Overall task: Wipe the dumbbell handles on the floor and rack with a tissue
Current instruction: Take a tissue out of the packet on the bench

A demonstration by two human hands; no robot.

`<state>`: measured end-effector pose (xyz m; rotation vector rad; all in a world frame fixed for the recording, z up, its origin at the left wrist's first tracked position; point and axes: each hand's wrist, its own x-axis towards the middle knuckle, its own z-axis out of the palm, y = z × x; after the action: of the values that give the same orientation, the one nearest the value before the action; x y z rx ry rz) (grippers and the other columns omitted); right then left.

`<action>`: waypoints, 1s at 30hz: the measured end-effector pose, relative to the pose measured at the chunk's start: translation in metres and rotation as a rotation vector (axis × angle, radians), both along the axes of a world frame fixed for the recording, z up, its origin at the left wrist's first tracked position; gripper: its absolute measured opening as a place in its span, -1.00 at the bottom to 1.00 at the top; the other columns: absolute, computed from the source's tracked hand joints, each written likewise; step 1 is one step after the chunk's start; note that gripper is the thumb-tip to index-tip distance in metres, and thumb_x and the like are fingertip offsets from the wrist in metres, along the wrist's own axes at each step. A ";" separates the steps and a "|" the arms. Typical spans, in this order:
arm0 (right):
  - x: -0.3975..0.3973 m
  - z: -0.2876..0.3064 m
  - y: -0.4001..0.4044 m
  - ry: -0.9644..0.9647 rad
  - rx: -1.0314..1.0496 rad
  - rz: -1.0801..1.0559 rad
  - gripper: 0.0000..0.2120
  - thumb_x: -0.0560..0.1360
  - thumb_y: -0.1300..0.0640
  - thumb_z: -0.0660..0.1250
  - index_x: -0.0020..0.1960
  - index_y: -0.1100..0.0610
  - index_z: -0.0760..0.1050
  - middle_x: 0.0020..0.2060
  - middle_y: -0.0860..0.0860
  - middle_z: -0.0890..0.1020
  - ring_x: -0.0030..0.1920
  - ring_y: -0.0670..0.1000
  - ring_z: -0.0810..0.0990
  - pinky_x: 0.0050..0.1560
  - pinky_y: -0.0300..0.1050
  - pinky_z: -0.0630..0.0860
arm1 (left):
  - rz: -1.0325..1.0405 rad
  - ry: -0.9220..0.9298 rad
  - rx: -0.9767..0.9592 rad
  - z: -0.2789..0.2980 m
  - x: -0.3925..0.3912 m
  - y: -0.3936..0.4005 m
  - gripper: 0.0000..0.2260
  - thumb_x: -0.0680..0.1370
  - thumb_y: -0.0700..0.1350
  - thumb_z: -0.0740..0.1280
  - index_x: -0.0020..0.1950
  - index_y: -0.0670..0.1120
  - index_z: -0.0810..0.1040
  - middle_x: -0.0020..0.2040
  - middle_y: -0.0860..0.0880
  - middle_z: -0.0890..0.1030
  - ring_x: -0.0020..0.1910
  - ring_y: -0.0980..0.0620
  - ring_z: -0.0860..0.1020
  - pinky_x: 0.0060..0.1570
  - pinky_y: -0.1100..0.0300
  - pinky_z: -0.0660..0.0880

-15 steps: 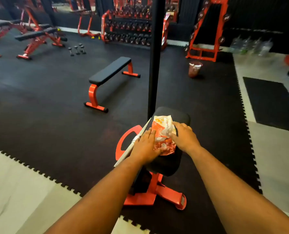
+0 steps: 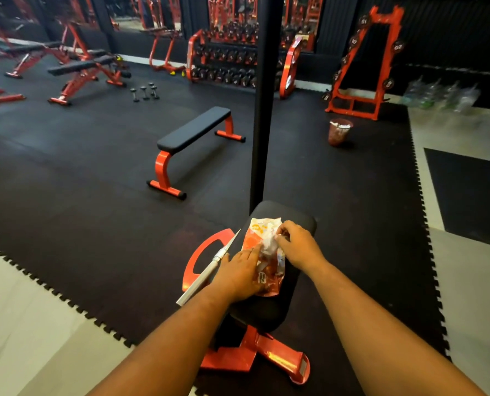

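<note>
Two hands work over an orange tissue packet [image 2: 264, 264] lying on a black padded seat, the counter [image 2: 269, 310] of a red-framed machine. The left hand [image 2: 238, 274] lies flat on the packet's near left side, fingers straight, pressing it down. The right hand [image 2: 299, 244] has its grip pinched on a white tissue [image 2: 268, 242] bunched at the packet's opening. A slim white knife-like tool [image 2: 206, 277] lies tilted along the counter's left edge, partly under the left hand.

A black upright pole [image 2: 262, 110] rises just behind the counter and cuts across the dumbbell rack [image 2: 229, 64] at the far wall, hiding its middle. Between the counter and that rack stands a flat bench [image 2: 193, 130] on red legs. A few small dumbbells [image 2: 145, 91] stand on the black floor mat [image 2: 66, 181] farther left, near an adjustable bench [image 2: 86, 67]. To the right are a red A-frame rack [image 2: 364, 67] of numbered weights and a reddish bin [image 2: 339, 132] with white scraps in it.

Dumbbell handles on the far rack are too small and blurred to make out. Clear bottles [image 2: 441, 92] at the right wall are hazy. Both forearms are cut off by the lower edge.
</note>
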<state>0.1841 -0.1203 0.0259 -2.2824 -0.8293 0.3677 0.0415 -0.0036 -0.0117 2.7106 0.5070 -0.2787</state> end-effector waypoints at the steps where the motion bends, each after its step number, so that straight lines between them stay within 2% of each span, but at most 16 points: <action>1: 0.001 0.002 -0.001 0.047 0.052 -0.031 -0.95 0.59 0.09 0.29 -0.04 0.04 0.50 -0.16 -0.01 0.61 -0.17 0.03 0.58 -0.16 -0.03 0.52 | 0.012 0.010 -0.017 0.002 0.000 -0.001 -0.12 0.55 0.25 0.34 0.66 0.06 -0.15 0.64 -0.01 0.16 0.60 -0.05 0.16 0.56 -0.26 -0.02; 3: 0.003 0.008 -0.004 0.098 0.144 -0.087 -0.94 0.61 0.09 0.27 -0.02 0.05 0.48 -0.20 0.01 0.60 -0.18 0.05 0.59 -0.16 0.00 0.56 | 0.023 0.026 -0.049 0.005 0.001 -0.002 -0.09 0.54 0.26 0.36 0.66 0.06 -0.16 0.64 -0.01 0.15 0.60 -0.06 0.17 0.56 -0.27 -0.03; 7: 0.005 0.021 -0.006 0.103 0.334 -0.180 -0.94 0.60 0.11 0.30 -0.05 0.06 0.49 -0.18 -0.01 0.61 -0.17 0.00 0.58 -0.19 -0.09 0.53 | 0.078 -0.039 -0.120 0.010 0.003 0.001 -0.05 0.49 0.28 0.42 0.65 0.09 -0.13 0.60 0.02 0.25 0.56 -0.07 0.27 0.56 -0.25 0.06; 9: 0.003 0.028 -0.002 0.148 0.420 -0.169 -0.96 0.60 0.13 0.31 -0.01 0.10 0.51 -0.15 0.02 0.61 -0.15 0.00 0.61 -0.20 -0.12 0.56 | 0.164 -0.191 -0.344 0.023 0.004 0.001 -0.09 0.49 0.23 0.45 0.64 0.12 -0.06 0.55 0.08 0.33 0.50 -0.03 0.36 0.47 -0.13 0.26; 11: -0.004 0.035 0.007 0.230 0.482 -0.098 -0.95 0.61 0.14 0.32 0.03 0.12 0.51 -0.12 0.05 0.63 -0.19 0.02 0.64 -0.24 -0.10 0.59 | 0.268 -0.377 -0.671 0.039 0.002 0.005 -0.27 0.56 0.11 0.43 0.61 0.12 0.08 0.41 0.15 0.39 0.36 0.12 0.42 0.26 0.12 0.44; 12: -0.010 0.040 0.015 0.255 0.501 -0.059 -0.95 0.62 0.13 0.33 0.04 0.12 0.51 -0.11 0.06 0.64 -0.21 0.03 0.65 -0.25 -0.09 0.60 | 0.315 -0.455 -0.778 0.047 -0.002 0.010 -0.36 0.59 0.08 0.40 0.58 0.09 0.17 0.36 0.17 0.42 0.28 0.19 0.47 0.16 0.26 0.48; 14: -0.023 0.046 0.031 0.262 0.523 -0.002 -0.95 0.62 0.12 0.34 0.04 0.09 0.52 -0.09 0.07 0.64 -0.22 0.03 0.65 -0.27 -0.11 0.62 | 0.404 -0.551 -0.878 0.055 -0.008 0.022 -0.53 0.60 0.07 0.38 0.46 -0.02 0.37 0.22 0.09 0.59 0.06 0.18 0.63 -0.06 0.34 0.56; 16: -0.038 0.051 0.051 0.252 0.534 0.039 -0.95 0.62 0.10 0.34 0.05 0.06 0.53 -0.08 0.04 0.63 -0.18 -0.01 0.64 -0.28 -0.18 0.60 | 0.468 -0.629 -0.935 0.060 -0.020 0.041 -0.59 0.59 0.04 0.41 0.36 -0.13 0.48 0.06 -0.04 0.69 -0.04 0.03 0.70 -0.06 0.18 0.63; 18: -0.054 0.055 0.078 0.260 0.540 0.074 -0.97 0.61 0.10 0.35 0.04 0.02 0.54 -0.11 0.01 0.64 -0.20 -0.04 0.61 -0.30 -0.20 0.58 | 0.535 -0.708 -1.042 0.065 -0.037 0.063 -0.64 0.57 -0.02 0.45 0.30 -0.14 0.53 0.04 -0.13 0.71 -0.05 -0.07 0.71 0.03 -0.04 0.64; 20: -0.068 0.056 0.105 0.273 0.550 0.110 -0.94 0.60 0.12 0.37 0.03 -0.03 0.56 -0.19 0.00 0.64 -0.31 -0.05 0.57 -0.36 -0.12 0.56 | 0.572 -0.767 -1.125 0.069 -0.057 0.086 -0.68 0.56 -0.06 0.47 0.28 -0.09 0.55 0.07 -0.15 0.70 -0.05 -0.09 0.69 0.03 -0.09 0.61; 22: -0.085 0.054 0.139 0.262 0.531 0.148 -0.91 0.60 0.14 0.38 0.01 -0.06 0.57 -0.23 -0.02 0.63 -0.38 -0.09 0.53 -0.35 -0.07 0.54 | 0.601 -0.810 -1.120 0.070 -0.081 0.117 -0.72 0.57 -0.10 0.45 0.27 -0.11 0.57 0.07 -0.16 0.69 -0.09 -0.05 0.67 -0.03 -0.02 0.62; 25: -0.118 0.050 0.199 0.254 0.467 0.202 -0.90 0.60 0.15 0.36 -0.03 -0.05 0.55 -0.18 -0.03 0.64 -0.26 -0.10 0.56 -0.19 -0.11 0.51 | 0.648 -0.833 -1.014 0.066 -0.122 0.174 -0.85 0.62 -0.15 0.38 0.18 -0.10 0.60 0.02 -0.12 0.67 -0.07 0.03 0.63 -0.12 0.14 0.59; 27: -0.143 0.048 0.237 0.292 0.421 0.288 -0.92 0.60 0.13 0.36 0.07 -0.02 0.55 -0.10 -0.01 0.65 -0.16 -0.07 0.58 -0.11 -0.17 0.49 | 0.663 -0.795 -0.935 0.062 -0.150 0.212 -0.90 0.64 -0.15 0.34 0.11 -0.04 0.63 0.00 -0.09 0.66 -0.06 0.02 0.58 -0.11 0.18 0.51; 30: -0.191 0.047 0.300 0.268 0.339 0.452 -0.75 0.54 0.08 0.45 0.20 -0.05 0.55 -0.05 -0.09 0.65 -0.10 -0.17 0.63 -0.08 -0.31 0.52 | 0.668 -0.783 -0.874 0.060 -0.199 0.277 -0.87 0.63 -0.15 0.33 0.06 -0.06 0.68 -0.07 -0.09 0.68 -0.13 0.07 0.57 -0.09 0.20 0.47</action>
<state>-0.0066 0.1801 0.0728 -1.6800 -1.1637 0.6628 -0.1575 0.2736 0.0479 1.5038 0.7583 0.5846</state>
